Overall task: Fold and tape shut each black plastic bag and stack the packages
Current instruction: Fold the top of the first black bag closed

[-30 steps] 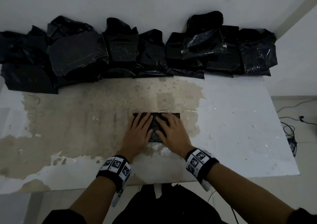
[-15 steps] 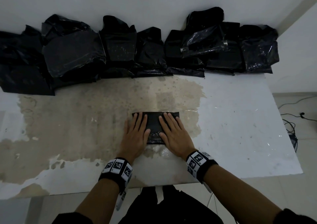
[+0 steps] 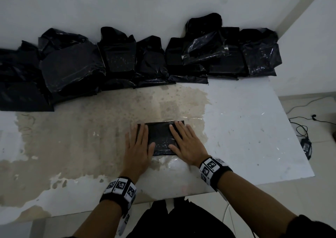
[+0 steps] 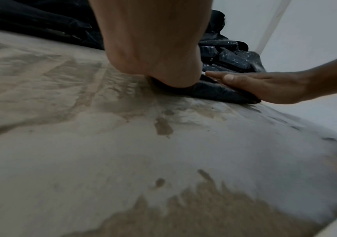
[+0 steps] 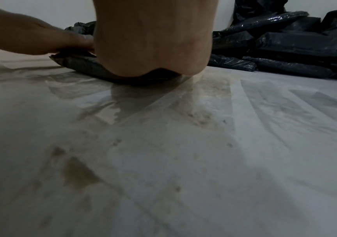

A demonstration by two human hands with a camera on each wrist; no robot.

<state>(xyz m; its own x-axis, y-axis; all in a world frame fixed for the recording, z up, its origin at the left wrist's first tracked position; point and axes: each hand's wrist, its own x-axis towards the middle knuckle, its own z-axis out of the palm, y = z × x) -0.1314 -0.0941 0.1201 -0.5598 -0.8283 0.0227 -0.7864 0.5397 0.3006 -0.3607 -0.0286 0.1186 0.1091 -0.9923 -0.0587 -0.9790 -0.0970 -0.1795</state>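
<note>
A small folded black plastic bag (image 3: 161,137) lies flat on the worn white table (image 3: 245,132), on clear tape that shows at its near and far edges. My left hand (image 3: 139,145) presses flat on its left side, fingers straight. On the bag's right side my right hand (image 3: 185,141) lies flat in the same way. The left wrist view shows the bag (image 4: 214,93) under my palm, with the right hand (image 4: 264,86) beside it. From the right wrist the bag (image 5: 82,64) shows pinned under both hands.
A row of black packages (image 3: 127,59) is piled along the back wall, from the far left to the right corner (image 3: 258,55). Cables and a charger (image 3: 305,143) lie on the floor beyond the table's right edge.
Both hands have slid apart across the bag, the left toward its left edge and the right toward its right edge, so more of the bag's middle shows.
</note>
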